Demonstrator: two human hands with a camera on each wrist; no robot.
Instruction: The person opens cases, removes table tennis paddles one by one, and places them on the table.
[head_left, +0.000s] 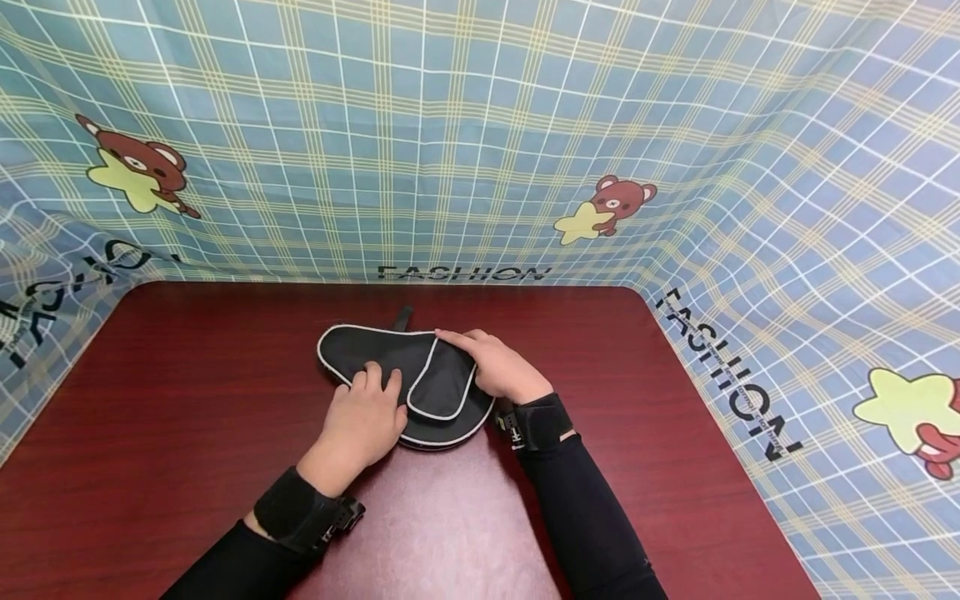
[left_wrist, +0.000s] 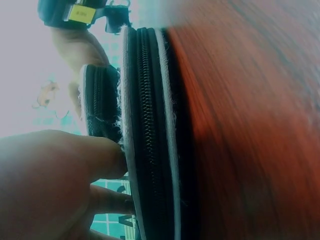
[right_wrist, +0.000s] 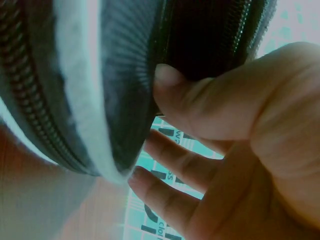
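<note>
A black zippered case with white piping, shaped like a table tennis paddle case, lies flat on the table; its rounded end points toward me. A raised pocket curves across its right part. My left hand rests on the case left of the pocket, fingers spread. In the left wrist view, the zipper runs along the case's side near those fingers. My right hand lies at the pocket's far right side, index finger stretched along its top. The right wrist view shows the thumb against the case and straight fingers at its edge.
A dark strap sticks out behind the case. The reddish-brown wooden table ends at a blue checked cloth with printed bears, which hangs behind and at both sides. Both wrists wear black bands with small devices.
</note>
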